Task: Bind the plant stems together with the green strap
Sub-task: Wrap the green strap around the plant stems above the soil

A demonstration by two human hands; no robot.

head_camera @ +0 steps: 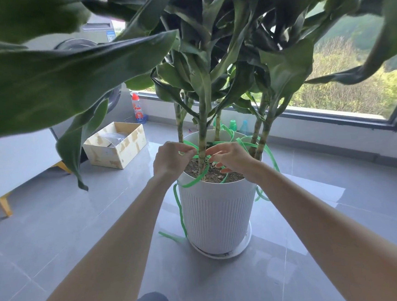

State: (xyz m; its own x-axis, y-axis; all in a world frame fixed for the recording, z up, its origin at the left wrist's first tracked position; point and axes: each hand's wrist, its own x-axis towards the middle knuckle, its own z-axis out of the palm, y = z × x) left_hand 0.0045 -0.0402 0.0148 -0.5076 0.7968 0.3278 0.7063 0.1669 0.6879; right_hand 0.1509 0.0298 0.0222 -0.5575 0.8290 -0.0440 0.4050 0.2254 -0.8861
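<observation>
Grey glossy floor tiles [56,234] fill the lower frame, daylight entering through a dark-framed window [348,115] at upper right.

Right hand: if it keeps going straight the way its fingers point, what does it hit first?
Probably the front plant stem. The right hand points left towards it, pinching the green strap just short of that stem; depth is unclear.

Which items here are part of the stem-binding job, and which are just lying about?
In use:
- green strap, pinched by the left hand and right hand
- plant stems
- white ribbed pot with soil

Lying about:
- cardboard box
- red-capped bottle by the window
- small green and blue bottles behind the pot
</observation>
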